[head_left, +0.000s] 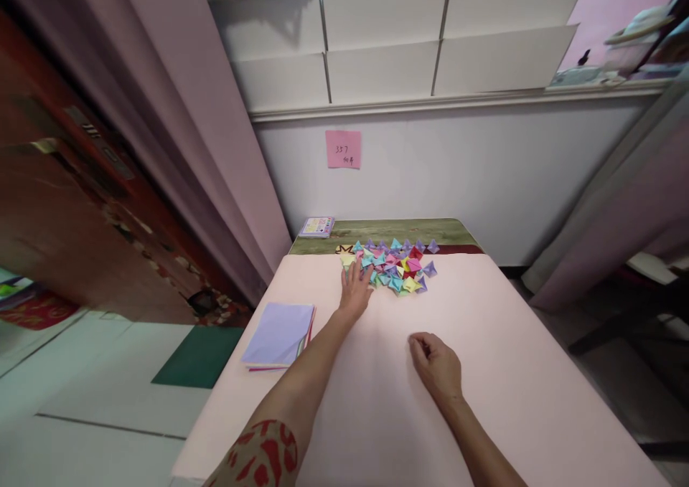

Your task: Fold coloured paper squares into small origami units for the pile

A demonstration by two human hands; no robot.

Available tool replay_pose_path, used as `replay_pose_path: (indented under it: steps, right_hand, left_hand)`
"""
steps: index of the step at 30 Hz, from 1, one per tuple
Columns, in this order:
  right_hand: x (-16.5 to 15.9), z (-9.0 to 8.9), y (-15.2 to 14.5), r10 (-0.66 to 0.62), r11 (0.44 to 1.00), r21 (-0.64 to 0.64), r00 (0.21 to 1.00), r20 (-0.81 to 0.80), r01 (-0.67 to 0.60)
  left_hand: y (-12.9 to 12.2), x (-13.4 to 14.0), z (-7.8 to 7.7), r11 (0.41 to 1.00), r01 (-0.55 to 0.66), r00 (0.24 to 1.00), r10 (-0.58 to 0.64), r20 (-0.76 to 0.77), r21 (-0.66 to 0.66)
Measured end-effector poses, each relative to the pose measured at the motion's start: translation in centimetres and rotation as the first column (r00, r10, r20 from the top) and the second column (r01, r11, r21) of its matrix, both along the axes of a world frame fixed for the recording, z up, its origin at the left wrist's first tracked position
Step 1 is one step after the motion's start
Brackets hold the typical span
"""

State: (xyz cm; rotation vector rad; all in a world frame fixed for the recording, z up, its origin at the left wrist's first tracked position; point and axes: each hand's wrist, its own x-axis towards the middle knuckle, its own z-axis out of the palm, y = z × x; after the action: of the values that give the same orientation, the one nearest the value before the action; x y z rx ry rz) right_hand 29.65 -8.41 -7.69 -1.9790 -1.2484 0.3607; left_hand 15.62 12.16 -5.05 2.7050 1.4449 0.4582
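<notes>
Folded paper pieces [395, 284] form a dense, multicoloured cluster at the centre of the frame, on the far part of the pale pink table cover [377, 372]. Several pieces at the back of the cluster stand beyond the cover's far edge.

Status: the pieces in the cluster appear fully folded into pointed shapes. A stack of paper sheets [280, 333], lavender on top, lies flat and unfolded left of centre. Judged by this layout, folded stock and flat stock are both present; the exact count of either cannot be read.

Left hand [355, 291]: the arm extends from the lower left of the frame toward the centre. The palm faces down, the fingers are spread wide, and the fingertips are at the cluster's left edge. Contact appears likely; no piece is visibly gripped.

Right hand [437, 366]: positioned right of centre in the lower half, near side of the cluster and apart from it. The fingers are curled inward, narrow, with the thumb side toward the left. No held item is visible.

Surroundings: a pink note [343, 150] is fixed to the wall [430, 171] in the upper centre.
</notes>
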Motion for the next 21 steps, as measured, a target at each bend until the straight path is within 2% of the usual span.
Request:
replay_pose_path:
  steps: [2, 5, 9, 13, 15, 18, 21]
  right_hand:
    - [0.1, 0.0, 0.0, -0.006, 1.0, -0.007, 1.0, 0.01, 0.006]
    - [0.3, -0.3, -0.2, -0.018, 1.0, -0.013, 1.0, 0.002, 0.018]
    - [0.6, -0.7, -0.5, -0.03, 0.999, -0.026, 0.999, -0.031, 0.029]
    - [0.7, -1.0, -0.7, -0.054, 0.997, -0.054, 0.998, 0.013, 0.054]
    - [0.7, -1.0, -0.8, -0.052, 0.996, -0.067, 0.998, 0.021, 0.053]
    - [0.7, -0.9, -1.0, -0.045, 0.997, -0.065, 0.999, 0.015, 0.046]
    - [0.8, -0.9, -1.1, -0.043, 0.997, -0.062, 0.999, 0.001, 0.043]
  left_hand:
    - [-2.3, -1.2, 0.0, 1.0, 0.014, 0.998, -0.016, 0.064, 0.025]
    - [-6.1, -4.5, 0.5, 0.998, -0.045, 0.985, 0.037, 0.166, 0.044]
    - [-9.8, -10.7, 1.7, 0.962, -0.267, 0.936, 0.244, 0.252, 0.063]
    - [-11.4, -15.5, 2.1, 0.889, -0.458, 0.863, 0.439, 0.248, 0.02]
    - [-11.9, -16.3, 1.9, 0.869, -0.494, 0.852, 0.488, 0.19, -0.017]
    - [-12.5, -16.1, 1.6, 0.858, -0.513, 0.853, 0.513, 0.099, -0.034]
    - [-12.9, -15.7, 1.5, 0.856, -0.514, 0.851, 0.516, 0.097, -0.05]
